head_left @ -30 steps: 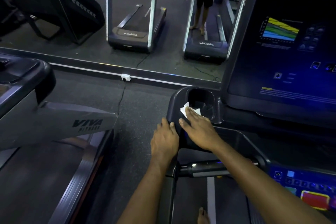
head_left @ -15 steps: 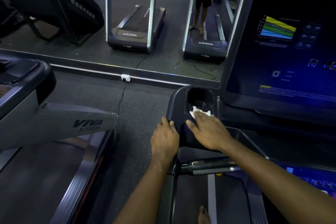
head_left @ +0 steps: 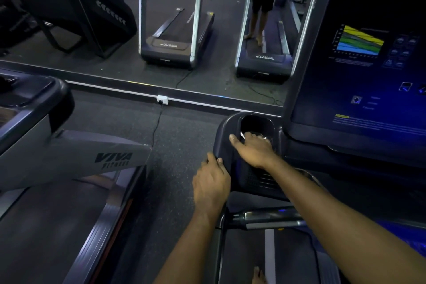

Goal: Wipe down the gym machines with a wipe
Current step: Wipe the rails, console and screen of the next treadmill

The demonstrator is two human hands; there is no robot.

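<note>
I stand on a dark treadmill whose console (head_left: 223, 136) has a cup holder (head_left: 257, 123) at its left end. My right hand (head_left: 252, 148) reaches over the near rim of the cup holder, fingers curled down into it on a white wipe (head_left: 243, 134), of which only small corners show. My left hand (head_left: 211, 182) rests on the console's left outer edge, fingers lying over it. The big display screen (head_left: 359, 71) rises to the right.
A second treadmill marked VIVA FITNESS (head_left: 76, 161) stands close on the left. A mirror wall (head_left: 184, 30) ahead reflects treadmills and a person's legs. A wall socket (head_left: 162, 99) with a cable sits at the mirror's base. A chrome handlebar (head_left: 267, 218) crosses below my arms.
My right hand has slid forward with the wipe from the console surface to the cup holder's rim and into it. My left hand has stayed on the console's edge.
</note>
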